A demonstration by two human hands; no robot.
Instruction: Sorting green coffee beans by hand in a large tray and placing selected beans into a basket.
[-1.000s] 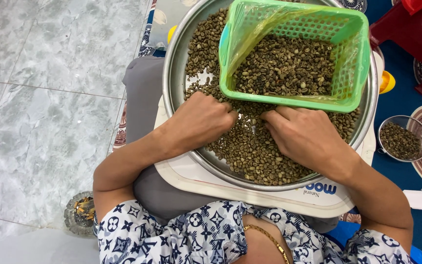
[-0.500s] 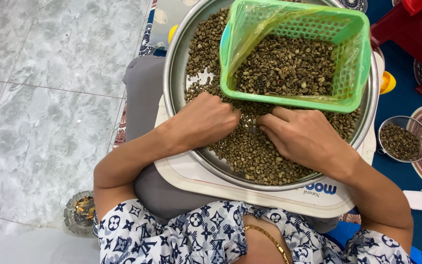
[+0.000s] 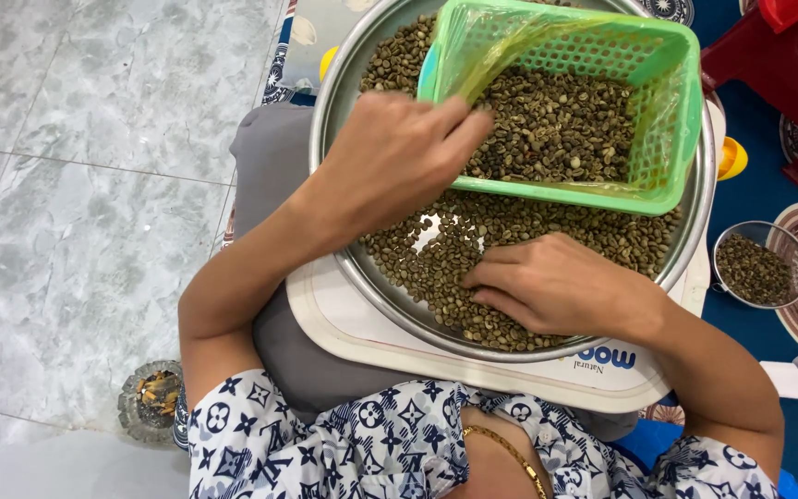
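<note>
Under the left hand [image 3: 390, 162], the basket [image 3: 667, 120] corner hides.

Round tray [image 3: 334, 120]: brushed metal, dull sheen. Basket [image 3: 667, 139] by left hand [image 3: 390, 157]: green perforated plastic, lined with thin glossy film. Beans [image 3: 547, 222]: matt, rough. Floor [image 3: 94, 185]: polished marble tile.

This looks like a home, with the work done seated on the floor. Pale grey marble-look floor tiles [image 3: 94, 185] cover the left side, and a dark blue patterned rug [image 3: 768, 176] lies to the right. A red plastic stool [image 3: 778, 55] stands on the rug, and a small glass ashtray [image 3: 145, 399] sits on the tiles. A wide round metal tray [image 3: 330, 120] of greenish coffee beans [image 3: 510, 231] rests on the person's lap.
</note>
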